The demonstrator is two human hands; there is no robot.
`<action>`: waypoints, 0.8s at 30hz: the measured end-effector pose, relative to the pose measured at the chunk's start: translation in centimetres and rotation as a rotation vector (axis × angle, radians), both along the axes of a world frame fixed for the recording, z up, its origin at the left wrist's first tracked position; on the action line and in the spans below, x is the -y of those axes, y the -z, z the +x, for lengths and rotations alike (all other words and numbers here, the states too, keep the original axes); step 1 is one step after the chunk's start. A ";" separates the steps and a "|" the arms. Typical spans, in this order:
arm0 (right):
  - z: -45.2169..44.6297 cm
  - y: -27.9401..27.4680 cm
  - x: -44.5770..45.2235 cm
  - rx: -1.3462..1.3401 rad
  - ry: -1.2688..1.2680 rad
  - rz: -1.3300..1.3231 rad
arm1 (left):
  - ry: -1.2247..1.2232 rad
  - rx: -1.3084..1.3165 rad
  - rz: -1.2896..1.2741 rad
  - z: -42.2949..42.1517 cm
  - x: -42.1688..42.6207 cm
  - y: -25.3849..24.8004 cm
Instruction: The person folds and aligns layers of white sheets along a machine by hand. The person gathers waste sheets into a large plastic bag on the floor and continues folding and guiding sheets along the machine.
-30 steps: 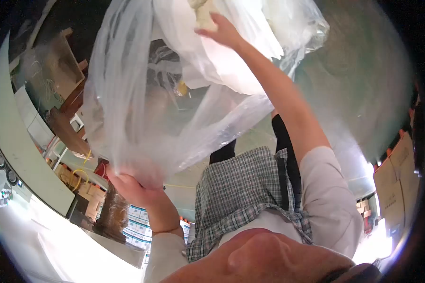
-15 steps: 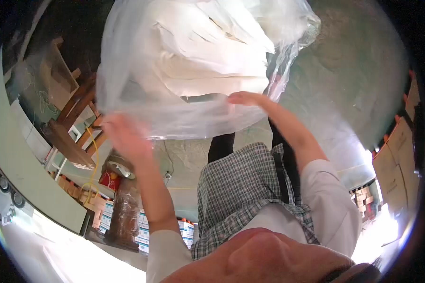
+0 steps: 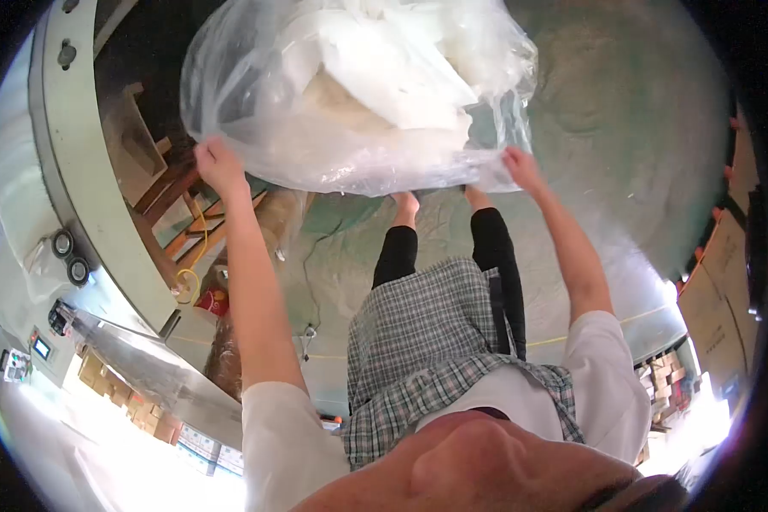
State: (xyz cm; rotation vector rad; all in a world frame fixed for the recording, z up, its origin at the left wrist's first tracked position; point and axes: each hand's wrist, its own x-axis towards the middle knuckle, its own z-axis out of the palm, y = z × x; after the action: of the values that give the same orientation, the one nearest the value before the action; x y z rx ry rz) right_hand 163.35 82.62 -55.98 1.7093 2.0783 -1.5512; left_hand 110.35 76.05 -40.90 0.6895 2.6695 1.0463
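A large clear plastic bag (image 3: 230, 94) spreads in front of me, with white, soft-looking folded pieces (image 3: 392, 68) inside. I cannot make out what the pieces are made of. The bag's near edge is stretched between my two hands. My left hand (image 3: 222, 169) is closed on its left corner, fingers curled in. On the other side, my right hand (image 3: 523, 168) pinches the right end of the same edge. Below the bag, the front of my checked apron (image 3: 427, 316) and my legs show.
A pale machine frame (image 3: 90, 162) with a control panel (image 3: 17, 365) stands at left. Wooden pieces (image 3: 158, 192), a yellow cord (image 3: 198, 256) and a wrapped brown roll (image 3: 224, 363) lie near it. Cardboard boxes (image 3: 712, 290) stand at right. A thin cable (image 3: 314, 273) crosses the green floor (image 3: 614, 171).
Both hands have moved up and spread apart, my right hand outward to the right. They now grip the bag's near edge, which is pulled tauter and sits higher in view.
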 end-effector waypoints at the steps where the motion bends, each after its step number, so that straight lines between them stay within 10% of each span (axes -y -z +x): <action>1: 0.4 -4.1 -3.2 -0.066 0.020 0.020 | -0.049 -0.017 -0.097 -0.2 1.8 1.9; 5: 0.7 -22.1 -10.7 -0.221 0.306 -0.091 | -0.168 0.042 -0.183 2.2 4.8 1.6; 9: 1.0 -32.1 -13.0 -0.175 -0.164 0.162 | -0.211 0.016 -0.282 0.6 9.5 6.1; 14: 4.9 -16.9 -5.3 0.529 -1.026 0.103 | -0.249 0.189 -0.540 0.5 12.7 10.8; 17: 6.4 -8.4 0.0 0.669 -1.063 -0.133 | -0.275 0.224 -0.578 0.4 12.4 10.9; 21: -3.6 -8.8 3.5 0.024 -0.336 0.109 | -0.491 0.217 -0.447 0.4 10.8 4.9; 24: -11.7 -9.3 5.0 -0.115 -0.309 0.120 | -0.374 0.224 -0.193 -1.0 12.1 6.9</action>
State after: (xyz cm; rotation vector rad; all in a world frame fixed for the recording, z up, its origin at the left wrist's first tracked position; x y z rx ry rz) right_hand 151.67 77.64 -46.66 1.2740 2.3975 -1.4877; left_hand 109.33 63.92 -47.84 0.0309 2.7056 0.8631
